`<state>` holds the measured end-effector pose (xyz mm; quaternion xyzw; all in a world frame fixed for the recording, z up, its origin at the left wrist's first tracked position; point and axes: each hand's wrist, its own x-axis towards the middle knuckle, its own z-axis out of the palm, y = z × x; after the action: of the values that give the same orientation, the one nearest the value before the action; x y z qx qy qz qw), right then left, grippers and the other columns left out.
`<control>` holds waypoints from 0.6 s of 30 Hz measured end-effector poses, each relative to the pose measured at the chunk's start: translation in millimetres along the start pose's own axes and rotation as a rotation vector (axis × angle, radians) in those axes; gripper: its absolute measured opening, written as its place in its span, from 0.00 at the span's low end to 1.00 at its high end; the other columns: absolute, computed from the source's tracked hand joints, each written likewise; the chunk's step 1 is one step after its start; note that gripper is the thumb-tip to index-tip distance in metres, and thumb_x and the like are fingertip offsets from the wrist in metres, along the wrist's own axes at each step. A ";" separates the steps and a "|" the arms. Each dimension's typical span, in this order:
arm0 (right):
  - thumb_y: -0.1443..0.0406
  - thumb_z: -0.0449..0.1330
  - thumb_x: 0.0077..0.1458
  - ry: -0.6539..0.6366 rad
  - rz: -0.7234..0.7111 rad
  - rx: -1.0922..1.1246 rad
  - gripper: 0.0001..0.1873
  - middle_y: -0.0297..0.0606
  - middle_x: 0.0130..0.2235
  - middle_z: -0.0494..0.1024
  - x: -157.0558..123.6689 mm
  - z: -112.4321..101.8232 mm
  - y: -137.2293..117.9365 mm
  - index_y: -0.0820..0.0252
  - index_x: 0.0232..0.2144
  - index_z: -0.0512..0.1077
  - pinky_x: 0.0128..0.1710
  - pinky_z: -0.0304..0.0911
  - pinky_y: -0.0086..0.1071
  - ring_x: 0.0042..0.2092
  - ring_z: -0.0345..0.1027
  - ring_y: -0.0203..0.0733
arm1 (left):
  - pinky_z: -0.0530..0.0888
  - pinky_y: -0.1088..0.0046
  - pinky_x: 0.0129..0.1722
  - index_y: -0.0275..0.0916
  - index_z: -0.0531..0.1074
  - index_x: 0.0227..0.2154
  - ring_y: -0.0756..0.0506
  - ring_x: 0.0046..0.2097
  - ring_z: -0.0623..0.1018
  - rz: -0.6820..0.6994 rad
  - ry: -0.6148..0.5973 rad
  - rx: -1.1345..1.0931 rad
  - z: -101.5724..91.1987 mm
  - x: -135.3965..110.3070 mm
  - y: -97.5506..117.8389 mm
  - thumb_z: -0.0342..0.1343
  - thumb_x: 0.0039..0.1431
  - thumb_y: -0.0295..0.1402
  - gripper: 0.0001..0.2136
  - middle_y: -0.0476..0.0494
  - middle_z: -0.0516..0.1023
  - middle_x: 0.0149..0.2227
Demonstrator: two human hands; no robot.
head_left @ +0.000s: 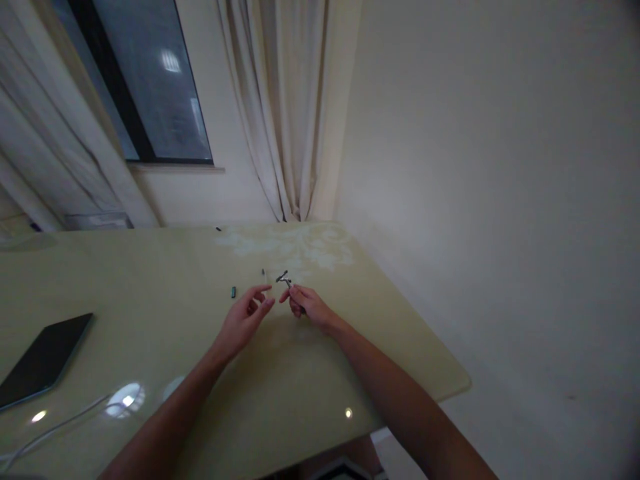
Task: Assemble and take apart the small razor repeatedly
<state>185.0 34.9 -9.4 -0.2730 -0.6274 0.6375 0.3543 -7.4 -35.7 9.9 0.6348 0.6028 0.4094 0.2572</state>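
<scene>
My right hand point(305, 303) is closed around the handle of a small T-shaped, razor-like tool point(284, 277). Its silver and dark head points up and away from me, while most of the handle is hidden by the fingers. To its left, my left hand point(247, 312) hovers over the table with thumb and index finger apart, holding nothing that shows. Just beyond the left fingertips lies a thin pale stick with a dark end point(263, 273). A small dark rectangular piece with a greenish face point(233, 292) rests left of that hand.
The glossy pale-yellow table point(150, 287) meets a wall point(475, 200) on the right. A dark flat tablet-like device point(45, 357) lies at the left, with a white cable point(60, 425) nearer me. Another tiny dark piece point(219, 229) sits by the far edge, near the curtain point(280, 100).
</scene>
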 end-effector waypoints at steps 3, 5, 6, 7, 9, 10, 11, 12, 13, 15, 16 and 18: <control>0.36 0.51 0.62 -0.120 0.049 -0.069 0.36 0.26 0.20 0.56 -3.2 -0.3 -2.7 0.61 0.29 0.75 0.27 0.49 0.30 0.23 0.49 0.33 | 0.70 0.72 0.35 0.41 0.67 0.64 0.48 0.34 0.72 0.014 -0.020 -0.213 -12.5 2.0 0.2 0.57 0.59 0.56 0.35 0.41 0.77 0.48; 0.34 0.50 0.59 -0.152 0.068 -0.113 0.38 0.27 0.18 0.57 -4.1 1.2 -1.6 0.61 0.25 0.73 0.25 0.46 0.30 0.23 0.48 0.33 | 0.70 0.72 0.37 0.41 0.70 0.63 0.48 0.36 0.71 0.007 -0.076 -0.266 -14.3 1.5 0.5 0.59 0.58 0.53 0.33 0.42 0.77 0.46; 0.33 0.51 0.58 -0.157 0.072 -0.129 0.38 0.27 0.18 0.58 -4.2 2.0 -0.6 0.61 0.24 0.72 0.25 0.45 0.31 0.22 0.48 0.33 | 0.70 0.71 0.37 0.41 0.71 0.61 0.47 0.36 0.71 0.002 -0.103 -0.272 -13.9 1.1 0.2 0.60 0.58 0.52 0.32 0.43 0.77 0.42; 0.32 0.52 0.57 -0.157 0.073 -0.143 0.38 0.28 0.18 0.59 -4.2 2.6 0.4 0.60 0.23 0.71 0.25 0.44 0.31 0.22 0.48 0.33 | 0.69 0.71 0.37 0.40 0.73 0.60 0.47 0.35 0.71 0.000 -0.122 -0.274 -13.1 0.6 -0.5 0.61 0.57 0.52 0.31 0.45 0.76 0.38; 0.32 0.52 0.57 -0.143 0.072 -0.166 0.38 0.29 0.19 0.60 -4.1 3.4 1.7 0.60 0.21 0.69 0.25 0.44 0.31 0.22 0.49 0.33 | 0.67 0.71 0.36 0.40 0.74 0.58 0.47 0.34 0.70 0.002 -0.136 -0.274 -11.3 0.1 -2.7 0.62 0.57 0.51 0.30 0.48 0.72 0.31; 0.32 0.51 0.58 -0.138 0.069 -0.175 0.38 0.29 0.19 0.61 -4.2 3.6 1.7 0.59 0.21 0.68 0.25 0.44 0.31 0.22 0.49 0.33 | 0.67 0.71 0.35 0.40 0.75 0.58 0.47 0.34 0.69 0.006 -0.131 -0.277 -10.6 0.0 -4.0 0.62 0.57 0.51 0.30 0.50 0.70 0.30; 0.33 0.51 0.58 -0.136 0.061 -0.181 0.38 0.29 0.19 0.60 -4.6 3.8 1.2 0.59 0.20 0.68 0.25 0.44 0.31 0.22 0.49 0.33 | 0.66 0.72 0.35 0.40 0.75 0.58 0.47 0.33 0.69 0.009 -0.124 -0.282 -10.2 0.0 -5.3 0.62 0.57 0.50 0.29 0.50 0.70 0.29; 0.33 0.51 0.59 -0.138 0.049 -0.183 0.38 0.29 0.19 0.60 -5.2 4.1 0.3 0.59 0.20 0.68 0.25 0.45 0.31 0.22 0.50 0.33 | 0.66 0.72 0.35 0.39 0.75 0.57 0.48 0.33 0.69 0.011 -0.116 -0.287 -10.0 0.2 -6.4 0.62 0.58 0.49 0.28 0.51 0.69 0.29; 0.34 0.51 0.60 -0.148 0.032 -0.181 0.37 0.28 0.18 0.59 -5.9 4.5 -1.0 0.60 0.21 0.69 0.25 0.45 0.31 0.22 0.50 0.33 | 0.66 0.72 0.34 0.39 0.76 0.56 0.48 0.33 0.68 0.010 -0.109 -0.289 -10.0 0.5 -7.3 0.62 0.58 0.48 0.27 0.51 0.69 0.29; 0.36 0.52 0.60 -0.165 0.002 -0.163 0.36 0.27 0.18 0.59 -7.7 5.8 -4.3 0.61 0.24 0.72 0.26 0.47 0.31 0.22 0.51 0.33 | 0.65 0.73 0.33 0.38 0.77 0.55 0.48 0.32 0.68 0.006 -0.105 -0.295 -9.9 1.2 -8.1 0.64 0.56 0.48 0.27 0.52 0.68 0.28; 0.36 0.53 0.60 -0.163 -0.005 -0.147 0.35 0.27 0.18 0.59 -8.5 6.5 -6.0 0.61 0.25 0.73 0.25 0.47 0.30 0.22 0.51 0.33 | 0.65 0.73 0.32 0.38 0.77 0.54 0.49 0.31 0.68 0.004 -0.104 -0.302 -9.6 1.5 -8.1 0.64 0.55 0.49 0.27 0.52 0.68 0.27; 0.37 0.56 0.59 -0.148 0.000 -0.116 0.34 0.26 0.17 0.58 -9.4 7.8 -9.0 0.61 0.24 0.72 0.24 0.45 0.30 0.21 0.49 0.32 | 0.65 0.74 0.31 0.38 0.78 0.53 0.49 0.31 0.68 0.004 -0.102 -0.323 -8.6 2.0 -8.0 0.65 0.53 0.49 0.28 0.52 0.68 0.27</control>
<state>185.5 22.3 -1.0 -0.2451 -0.6876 0.6185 0.2908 -19.1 -34.1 8.3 0.6065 0.5139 0.4688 0.3852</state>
